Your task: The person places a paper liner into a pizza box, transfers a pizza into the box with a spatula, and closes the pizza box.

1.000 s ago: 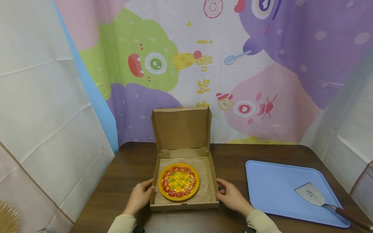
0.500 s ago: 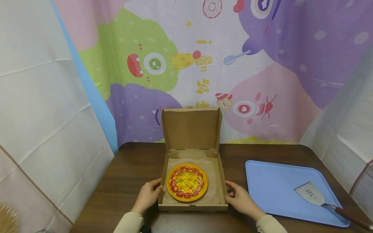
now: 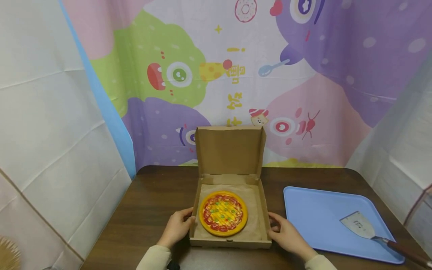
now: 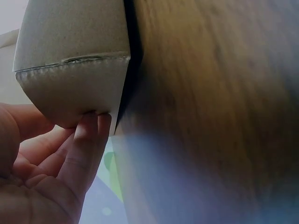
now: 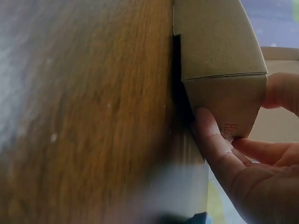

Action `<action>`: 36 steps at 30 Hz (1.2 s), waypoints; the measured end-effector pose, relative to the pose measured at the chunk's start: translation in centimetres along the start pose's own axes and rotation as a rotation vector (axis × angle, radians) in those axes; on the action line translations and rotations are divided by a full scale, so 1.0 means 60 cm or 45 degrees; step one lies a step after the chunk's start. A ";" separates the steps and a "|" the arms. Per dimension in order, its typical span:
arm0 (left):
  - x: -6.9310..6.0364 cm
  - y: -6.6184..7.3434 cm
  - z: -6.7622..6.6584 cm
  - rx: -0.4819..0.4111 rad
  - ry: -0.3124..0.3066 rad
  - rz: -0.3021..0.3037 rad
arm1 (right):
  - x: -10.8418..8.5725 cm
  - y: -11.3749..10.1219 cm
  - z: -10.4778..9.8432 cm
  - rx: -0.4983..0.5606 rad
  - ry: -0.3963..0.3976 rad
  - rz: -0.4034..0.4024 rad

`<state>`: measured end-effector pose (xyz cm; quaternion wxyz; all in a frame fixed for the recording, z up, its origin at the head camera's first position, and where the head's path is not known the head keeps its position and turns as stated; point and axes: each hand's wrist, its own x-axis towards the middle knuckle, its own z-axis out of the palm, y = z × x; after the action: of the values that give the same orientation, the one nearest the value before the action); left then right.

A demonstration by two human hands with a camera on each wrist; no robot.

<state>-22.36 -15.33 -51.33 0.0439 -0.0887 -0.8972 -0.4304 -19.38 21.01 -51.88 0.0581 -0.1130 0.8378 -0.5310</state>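
An open cardboard pizza box [image 3: 229, 243] sits near the front of the table, its lid [image 3: 231, 152] standing up at the back. Inside, on brown paper, lies a toy-like round pizza [image 3: 223, 213] with a yellow rim, red slices and green bits. My left hand [image 3: 177, 227] grips the box's left side wall; in the left wrist view its fingertips [image 4: 88, 123] press the outer side. With the thumb over the edge of the right wall, my right hand [image 3: 287, 234] holds the other side. Its fingers [image 5: 212, 135] touch the outer wall low down.
At the right, a blue tray [image 3: 314, 213] holds a spatula [image 3: 359, 225] whose dark handle sticks out past the tray's edge. Behind the dark wooden table [image 3: 148, 202] hangs a cartoon-print curtain [image 3: 209, 75]. A woven item [image 3: 7, 255] shows at the lower left.
Both hands have moved the pizza box to the right across the table, bringing it closer to the blue tray. The pizza has travelled with it; tray and spatula stay put.
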 end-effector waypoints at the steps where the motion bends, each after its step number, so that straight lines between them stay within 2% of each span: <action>1: 0.001 0.001 0.001 -0.001 -0.005 0.004 | -0.001 0.000 -0.001 -0.002 0.004 0.007; 6: 0.003 0.005 0.005 -0.012 -0.032 0.016 | -0.005 0.002 -0.007 -0.019 0.000 0.014; 14: 0.006 0.001 0.007 -0.036 -0.078 -0.013 | -0.009 0.002 -0.013 0.003 -0.019 0.018; 26: 0.010 0.007 0.002 -0.008 -0.072 -0.017 | 0.001 0.001 -0.028 0.056 -0.078 -0.050; 30: 0.009 0.010 0.000 -0.025 -0.090 -0.015 | 0.010 -0.008 -0.036 0.039 -0.049 -0.012; 36: 0.013 0.011 -0.006 -0.008 -0.106 -0.016 | 0.039 -0.033 -0.058 0.014 0.089 0.079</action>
<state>-22.97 -15.10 -50.48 0.0034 -0.1010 -0.8975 -0.4293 -22.17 22.67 -48.51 0.0458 -0.0681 0.8395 -0.5371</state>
